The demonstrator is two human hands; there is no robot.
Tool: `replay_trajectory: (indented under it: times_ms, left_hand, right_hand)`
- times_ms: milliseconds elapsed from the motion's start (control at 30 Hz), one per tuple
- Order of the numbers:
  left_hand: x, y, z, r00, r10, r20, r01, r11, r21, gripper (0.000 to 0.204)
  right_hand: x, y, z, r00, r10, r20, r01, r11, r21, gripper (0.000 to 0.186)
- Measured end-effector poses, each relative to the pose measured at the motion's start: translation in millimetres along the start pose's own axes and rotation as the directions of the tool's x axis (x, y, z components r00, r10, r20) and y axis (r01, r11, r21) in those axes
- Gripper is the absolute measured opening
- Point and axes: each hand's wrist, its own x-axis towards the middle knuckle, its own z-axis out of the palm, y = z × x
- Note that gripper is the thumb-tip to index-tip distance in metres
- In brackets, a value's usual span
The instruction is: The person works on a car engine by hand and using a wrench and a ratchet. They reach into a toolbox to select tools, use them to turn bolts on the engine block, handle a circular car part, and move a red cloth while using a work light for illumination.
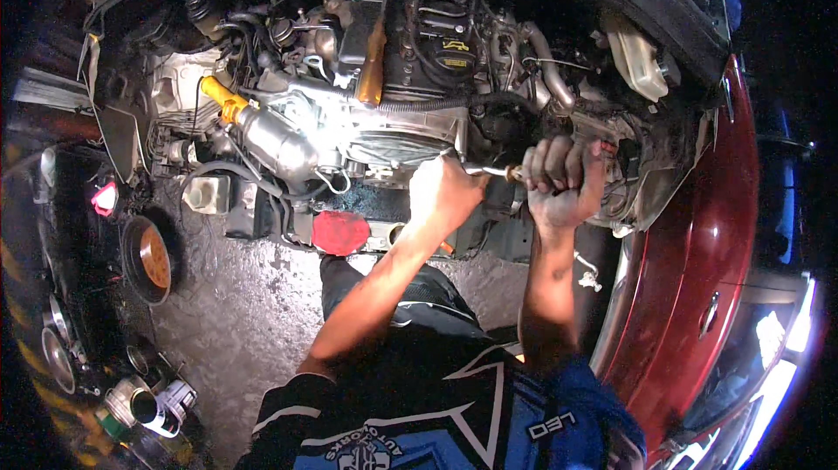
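A silver bar tool that looks like a wrench (474, 170) lies sideways at the front of an open car engine (410, 60). My left hand (443, 195) is closed around its left end. To the right, my right hand (563, 180) is clenched in a fist on the other end; its grip hides that part. A brownish piece of the tool (513, 173) shows between the hands. Just above my left hand is a rounded metal engine cover (393, 147). What the tool's left end engages is hidden.
A lit work lamp with a yellow handle (225, 101) rests at the left. A screwdriver with an amber handle (373, 64) lies on the engine. A red disc (341, 233) sits low in front. A round pan (140, 282) and cans (148, 407) stand left; a red car panel (690, 295) is right.
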Motion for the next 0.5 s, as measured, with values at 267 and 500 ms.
replay_trajectory:
  times_ms: [267,500]
  left_hand:
    - [11,-26,16,0.997,0.054,0.062,-0.046,0.991,-0.125,0.044]
    - [13,-32,32,0.955,0.248,-0.166,-0.268,0.956,-0.115,0.031]
  right_hand:
    - [-23,-24,-10,0.941,-0.028,-0.337,-0.233,0.670,-0.705,0.045]
    - [13,-22,22,0.995,-0.026,-0.096,0.054,0.950,0.307,0.064]
